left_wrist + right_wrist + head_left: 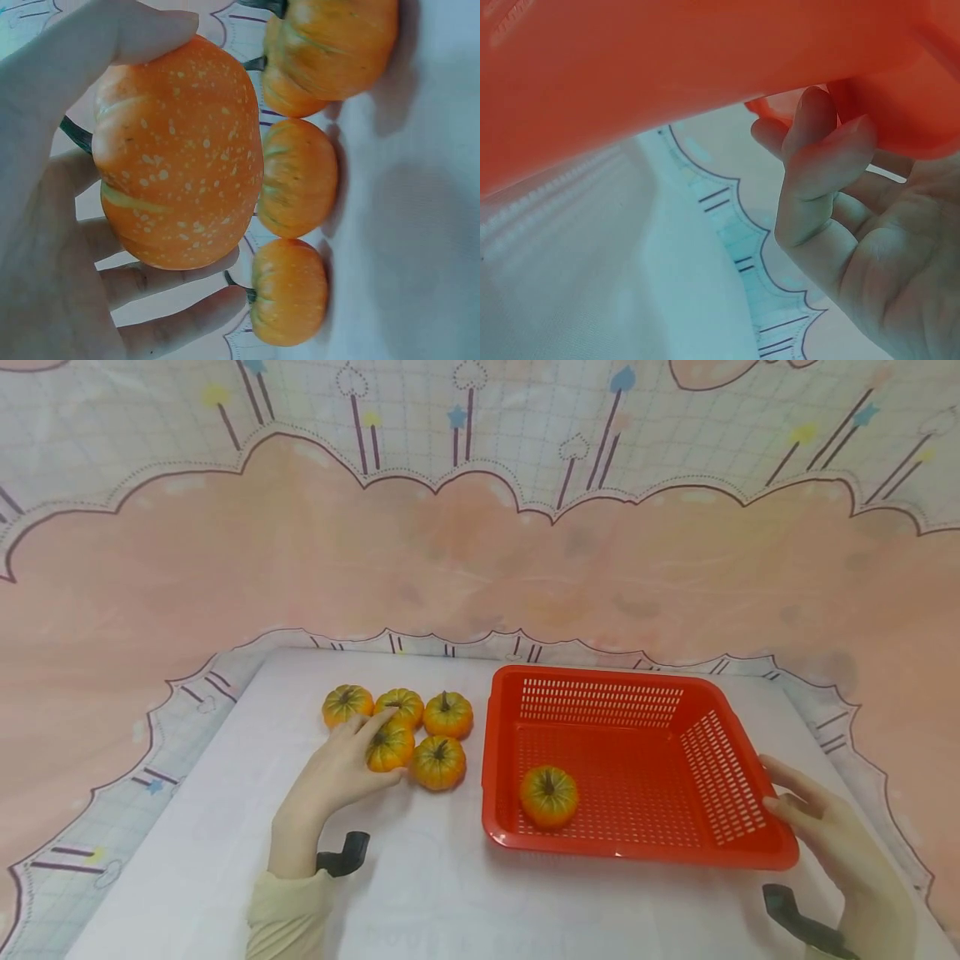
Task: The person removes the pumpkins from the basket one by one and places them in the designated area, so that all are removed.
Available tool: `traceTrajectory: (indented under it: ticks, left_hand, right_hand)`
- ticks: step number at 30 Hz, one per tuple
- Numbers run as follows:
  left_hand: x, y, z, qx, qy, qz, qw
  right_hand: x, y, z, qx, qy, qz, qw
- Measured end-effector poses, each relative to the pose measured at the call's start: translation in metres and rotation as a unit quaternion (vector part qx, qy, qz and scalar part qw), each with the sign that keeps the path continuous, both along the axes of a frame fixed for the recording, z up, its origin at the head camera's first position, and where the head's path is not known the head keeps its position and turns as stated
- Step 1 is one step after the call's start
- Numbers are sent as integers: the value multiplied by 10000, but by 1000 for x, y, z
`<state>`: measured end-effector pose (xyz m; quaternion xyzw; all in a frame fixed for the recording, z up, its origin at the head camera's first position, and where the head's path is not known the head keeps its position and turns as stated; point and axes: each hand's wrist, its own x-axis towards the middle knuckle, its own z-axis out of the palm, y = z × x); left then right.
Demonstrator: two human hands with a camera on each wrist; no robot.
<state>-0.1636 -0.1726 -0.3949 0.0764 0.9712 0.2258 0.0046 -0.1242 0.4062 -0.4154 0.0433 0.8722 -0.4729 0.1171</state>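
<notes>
My left hand (336, 772) holds a small orange-and-green pumpkin (390, 747), thumb on one side and fingers on the other. The left wrist view shows the speckled underside of this pumpkin (180, 165) close up, in front of several others. Around it on the table sit more pumpkins, among them one at the front (439, 764) and one at the back right (448, 716). With thumb and fingers, my right hand (840, 835) grips the right rim of a red plastic basket (637, 853). One pumpkin (549, 797) lies inside the basket, towards its front left corner.
A white cloth covers the table (420, 893). Behind it hangs a patterned curtain (480, 560) in pink and white. The basket has slotted walls, and its left wall stands close to the pumpkin group. A dark wrist mount (345, 855) sticks out beside the left wrist.
</notes>
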Motion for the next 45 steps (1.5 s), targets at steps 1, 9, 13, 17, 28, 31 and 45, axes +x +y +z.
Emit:
traceTrajectory:
  ticks: [1,9,13,17,28,31,45]
  left_hand:
    - [-1,-1,-1,-15,1,13,10000]
    - [-8,-7,-16,-155,2,35,9999]
    - [-10,-9,-21,-212,-92,64,9997]
    - [-11,-9,-24,-206,-278,117,9993]
    - [-14,-10,-32,-198,-454,123,9987]
    - [-14,-11,-34,-177,-505,128,9985]
    - [-16,-12,-38,-129,-502,149,9985]
  right_hand:
    - [0,0,0,-11,27,2,10000]
    - [1,0,0,-15,2,-10,10000]
    - [0,0,1,26,-7,-10,10000]
    - [1,-1,1,74,-86,-25,9999]
    - [0,-2,2,-6,-173,-101,9998]
    - [-1,-3,2,-2,-190,-119,9997]
    - [-1,-2,1,16,-116,-93,9999]
